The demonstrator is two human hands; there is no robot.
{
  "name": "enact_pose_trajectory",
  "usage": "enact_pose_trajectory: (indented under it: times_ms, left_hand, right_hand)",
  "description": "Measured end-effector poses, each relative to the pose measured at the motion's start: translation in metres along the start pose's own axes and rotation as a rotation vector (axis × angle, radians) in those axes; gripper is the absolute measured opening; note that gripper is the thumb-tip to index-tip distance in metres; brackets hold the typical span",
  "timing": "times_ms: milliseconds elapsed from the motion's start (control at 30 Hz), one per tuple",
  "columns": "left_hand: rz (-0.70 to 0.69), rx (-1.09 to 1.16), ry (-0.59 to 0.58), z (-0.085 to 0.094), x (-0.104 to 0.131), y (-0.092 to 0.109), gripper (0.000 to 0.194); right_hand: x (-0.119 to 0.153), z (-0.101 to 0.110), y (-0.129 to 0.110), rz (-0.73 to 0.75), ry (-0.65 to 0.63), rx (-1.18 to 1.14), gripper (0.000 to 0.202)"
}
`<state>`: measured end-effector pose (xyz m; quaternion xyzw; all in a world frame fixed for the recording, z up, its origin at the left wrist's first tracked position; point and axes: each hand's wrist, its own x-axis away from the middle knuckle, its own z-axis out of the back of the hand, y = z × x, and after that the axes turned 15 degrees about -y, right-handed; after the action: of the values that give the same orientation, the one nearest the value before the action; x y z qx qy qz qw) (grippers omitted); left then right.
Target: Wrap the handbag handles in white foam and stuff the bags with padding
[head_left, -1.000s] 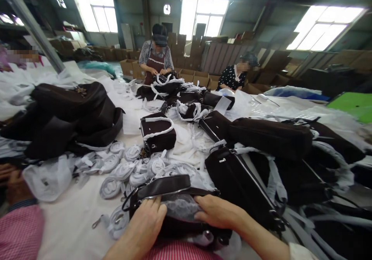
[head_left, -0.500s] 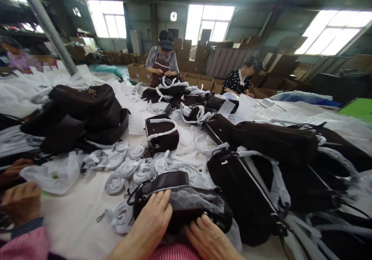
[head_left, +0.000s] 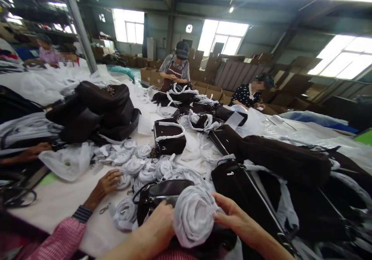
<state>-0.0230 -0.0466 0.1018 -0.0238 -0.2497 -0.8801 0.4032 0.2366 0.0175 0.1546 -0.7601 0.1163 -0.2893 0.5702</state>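
Both the left hand (head_left: 155, 229) and the right hand (head_left: 236, 221) have their fingers clenched around a white paper wad (head_left: 193, 215) just above the open dark bag (head_left: 162, 198) on the counter (head_left: 58, 202); keeping the wad compact should help it fit inside.

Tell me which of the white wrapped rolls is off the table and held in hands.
The large white wrapped roll between the left hand and right hand; other rolls lie on the table.
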Motion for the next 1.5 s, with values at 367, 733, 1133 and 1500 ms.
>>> enact_pose_trajectory:
  times_ms: [367, 733, 1133, 1500]
  left_hand:
    - [-0.015, -0.205, 0.264, -0.013, 0.019, 0.007, 0.023]
    - [-0.023, -0.177, 0.414, -0.023, 0.026, 0.002, 0.028]
    - [0.262, 0.015, -0.03, -0.016, 0.021, 0.006, 0.013]
    - [0.252, 0.027, -0.047, -0.014, 0.023, 0.006, 0.018]
  right_hand:
    - [0.011, -0.024, 0.026, -0.029, 0.217, 0.612, 0.039]
    - [0.006, -0.026, -0.001, -0.18, 0.002, 0.49, 0.027]
    - [0.002, -0.013, -0.007, -0.192, -0.167, 0.016, 0.031]
    - [-0.02, -0.006, 0.021, -0.207, -0.006, 0.626, 0.037]
